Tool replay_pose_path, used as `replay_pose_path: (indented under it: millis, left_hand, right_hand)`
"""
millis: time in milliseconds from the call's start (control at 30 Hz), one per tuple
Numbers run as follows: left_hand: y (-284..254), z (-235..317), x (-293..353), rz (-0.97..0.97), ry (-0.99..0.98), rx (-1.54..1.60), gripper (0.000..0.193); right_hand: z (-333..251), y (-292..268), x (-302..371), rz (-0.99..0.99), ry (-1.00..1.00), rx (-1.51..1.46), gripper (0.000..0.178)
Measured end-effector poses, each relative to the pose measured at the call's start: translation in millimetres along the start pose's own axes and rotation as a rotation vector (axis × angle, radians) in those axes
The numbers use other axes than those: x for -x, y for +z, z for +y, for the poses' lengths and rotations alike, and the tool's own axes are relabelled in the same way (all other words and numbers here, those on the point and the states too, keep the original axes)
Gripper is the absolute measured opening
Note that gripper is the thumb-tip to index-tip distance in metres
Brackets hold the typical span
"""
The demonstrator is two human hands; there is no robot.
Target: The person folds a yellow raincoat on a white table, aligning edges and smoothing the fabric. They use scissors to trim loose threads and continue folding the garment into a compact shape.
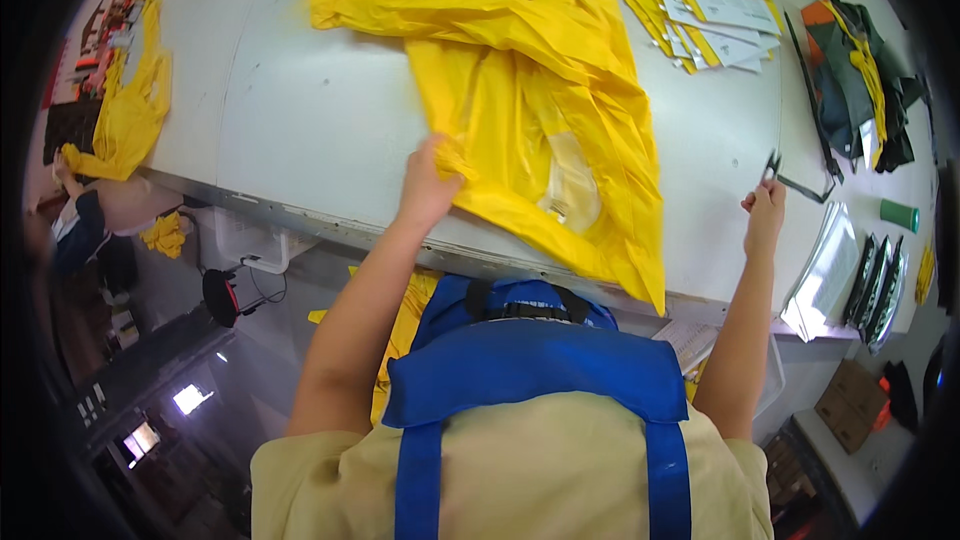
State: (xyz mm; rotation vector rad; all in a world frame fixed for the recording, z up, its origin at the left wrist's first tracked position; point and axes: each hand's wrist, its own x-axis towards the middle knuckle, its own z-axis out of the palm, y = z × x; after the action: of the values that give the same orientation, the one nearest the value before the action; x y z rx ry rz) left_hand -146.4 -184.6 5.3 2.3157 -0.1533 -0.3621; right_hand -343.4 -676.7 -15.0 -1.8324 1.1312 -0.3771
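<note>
My left hand (428, 185) is bunching the yellow raincoat (540, 90), thin slick plastic-looking cloth, slightly glossy and crinkly. Tabletop (310, 120) is smooth matt grey-white. The scissors (795, 178) by my right hand (765, 212) look like dark metal. Clear bags (825, 275) are shiny plastic film.

Two hands, one spread yellow garment (530, 90), one green cylinder (898, 215), one pair of scissors (790, 178).

Bright, even overhead light on white table (320, 120); soft sheen on its surface, faint shadows only. Yellow cloth (540, 90) vivid, slightly glossy. Floor below dim and murky. Strong fisheye bend at table edge; black vignette fills corners. Rim areas soft, centre fairly sharp.
</note>
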Motion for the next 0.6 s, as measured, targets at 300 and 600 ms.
replay_pose_path:
  millis: [300,600]
  left_hand:
    - [59,47,74,-0.789,0.198,0.419,0.032]
    - [-30,-5,30,0.152,-0.284,0.908,0.028]
  right_hand:
    - [-244,233,164,-0.776,-1.021,0.434,0.025]
    - [-219,244,193,-0.849,-0.418,0.135,0.018]
